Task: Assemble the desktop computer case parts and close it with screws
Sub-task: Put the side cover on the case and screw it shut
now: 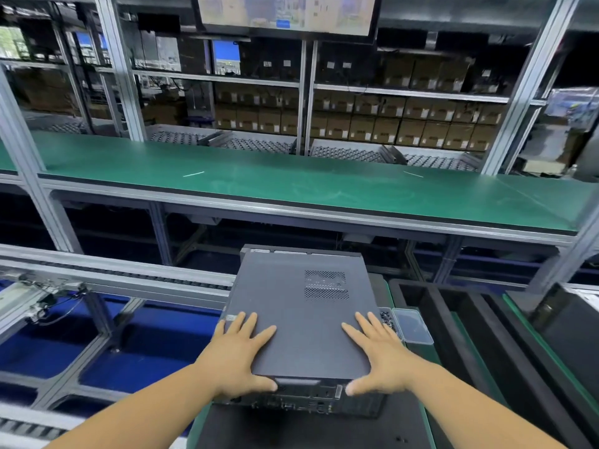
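Note:
A dark grey desktop computer case [298,306] lies flat on a black mat, its cover panel with a perforated vent on top and its rear ports facing me. My left hand [238,354] presses flat on the cover's near left corner, fingers straight, thumb against the rear edge. My right hand [377,354] lies flat on the near right corner in the same way, thumb on the rear edge. A small clear plastic box [413,325] with dark screws beside it sits just right of the case.
A black mat [311,429] covers the near bench. Black foam trays [460,322] stand to the right. A roller conveyor [113,277] runs on the left. Beyond is a long green bench [291,179], then shelves of cardboard boxes and a monitor [287,14] overhead.

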